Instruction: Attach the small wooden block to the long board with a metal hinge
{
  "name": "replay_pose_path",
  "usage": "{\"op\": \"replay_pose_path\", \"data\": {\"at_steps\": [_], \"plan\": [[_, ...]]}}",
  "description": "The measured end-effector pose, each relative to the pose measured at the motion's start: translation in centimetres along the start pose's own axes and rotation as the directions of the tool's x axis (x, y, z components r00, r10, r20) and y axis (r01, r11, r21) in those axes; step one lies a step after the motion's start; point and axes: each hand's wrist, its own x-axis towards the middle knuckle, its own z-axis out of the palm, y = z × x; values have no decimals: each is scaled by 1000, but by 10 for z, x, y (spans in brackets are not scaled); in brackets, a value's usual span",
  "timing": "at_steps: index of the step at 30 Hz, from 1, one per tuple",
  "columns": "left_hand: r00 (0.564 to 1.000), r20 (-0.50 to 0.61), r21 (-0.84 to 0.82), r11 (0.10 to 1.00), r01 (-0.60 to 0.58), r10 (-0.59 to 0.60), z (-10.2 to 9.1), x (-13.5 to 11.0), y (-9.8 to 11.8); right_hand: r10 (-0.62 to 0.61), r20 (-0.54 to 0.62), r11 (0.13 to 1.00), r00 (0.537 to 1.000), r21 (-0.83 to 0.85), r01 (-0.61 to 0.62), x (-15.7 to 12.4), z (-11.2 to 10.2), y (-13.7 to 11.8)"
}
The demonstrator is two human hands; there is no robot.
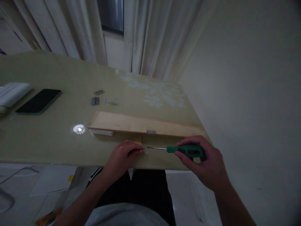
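Note:
In my right hand (202, 157) is a screwdriver (188, 150) with a green and black handle, its metal shaft pointing left. My left hand (125, 153) is closed in a pinch on a tiny shiny piece that looks like a screw (141, 149), a short gap from the screwdriver's tip. Partly behind the left fingers lies a small piece of wood (136, 140). Just beyond both hands stretches a long wooden board (124, 121), with a small metal hinge (150, 131) at its near edge. A pale block (102, 132) sits under the board's left end.
Loose screws (110, 102), a grey hinge (95, 101) and more small metal hardware (99, 92) lie past the board on the table (70, 144). To the left are a black phone (39, 101) and a white bundle (15, 93). A wall (249, 103) borders the right side.

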Motion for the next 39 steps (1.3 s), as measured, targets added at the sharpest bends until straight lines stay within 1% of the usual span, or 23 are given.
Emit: {"op": "replay_pose_path", "data": {"at_steps": [5, 9, 16, 20, 25, 29, 35, 37, 39], "plan": [[1000, 12, 10, 1000, 3, -3, 1, 1, 0, 29, -1, 995, 1000, 92, -29, 4, 2, 1], [1000, 13, 19, 1000, -12, 12, 0, 0, 2, 24, -12, 993, 1000, 114, -23, 7, 3, 0], [998, 49, 50, 998, -33, 30, -2, 2, 6, -36, 23, 991, 999, 127, 33, 22, 5, -14], [998, 64, 58, 998, -23, 20, -1, 3, 8, -86, 84, 991, 993, 112, 76, 36, 9, -25], [998, 69, 69, 997, -17, 12, -1, 3, 9, -160, 170, 986, 972, 63, 151, 51, 13, -33], [997, 75, 65, 998, -23, 18, -1, 3, 10, -181, 223, 983, 958, 16, 183, 58, 12, -38], [997, 68, 79, 996, -45, 40, -1, 3, 9, -206, 273, 973, 940, -48, 227, 62, 11, -44], [994, 75, 87, 993, -79, 73, 0, 2, 9, -257, 298, 958, 920, -48, 283, 65, 13, -47], [991, 72, 99, 988, -115, 108, 2, 1, 9, -332, 323, 934, 886, -20, 357, 69, 15, -50]]}}
